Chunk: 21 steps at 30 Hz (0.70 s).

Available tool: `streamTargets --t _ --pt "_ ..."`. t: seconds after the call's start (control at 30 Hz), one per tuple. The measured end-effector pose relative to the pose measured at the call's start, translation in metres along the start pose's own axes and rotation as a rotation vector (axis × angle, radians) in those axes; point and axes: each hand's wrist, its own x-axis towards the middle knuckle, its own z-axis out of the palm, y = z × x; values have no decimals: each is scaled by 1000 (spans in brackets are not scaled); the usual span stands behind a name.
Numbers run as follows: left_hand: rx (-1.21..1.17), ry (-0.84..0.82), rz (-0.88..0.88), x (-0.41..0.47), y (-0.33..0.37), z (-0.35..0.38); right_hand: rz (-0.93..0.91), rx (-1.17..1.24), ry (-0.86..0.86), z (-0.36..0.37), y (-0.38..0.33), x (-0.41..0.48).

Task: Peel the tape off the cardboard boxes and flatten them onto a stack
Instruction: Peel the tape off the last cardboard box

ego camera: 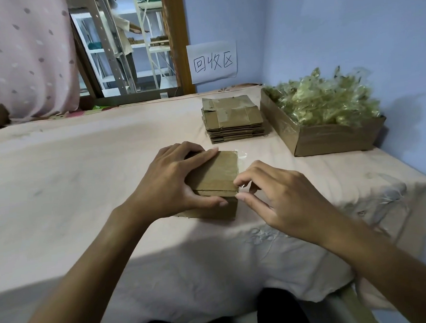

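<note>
Cloth-covered worktop, task well under way. Beyond the right hand, a cardboard tray is heaped with discarded tape wads. Beyond the left hand lies a stack of flattened boxes, so several appear finished. The left hand grips one box, fingers over the top and thumb on the near face. The box is not yet flattened. At its edge the right hand pinches a clear tape strip, seemingly partly lifted. Left to do: peeling, flattening, stacking.
</note>
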Motion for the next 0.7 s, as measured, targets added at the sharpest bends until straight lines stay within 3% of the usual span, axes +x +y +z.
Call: streamTargets --t 0.43,0.6,0.7 --pt "-8 8 -10 -1 -1 -1 72 220 -114 -4 -4 11" --pt "-45 10 -46 0 -5 0 49 225 -35 -3 -7 5" --pt "-51 26 -52 4 -8 1 17 108 27 -2 -7 2"
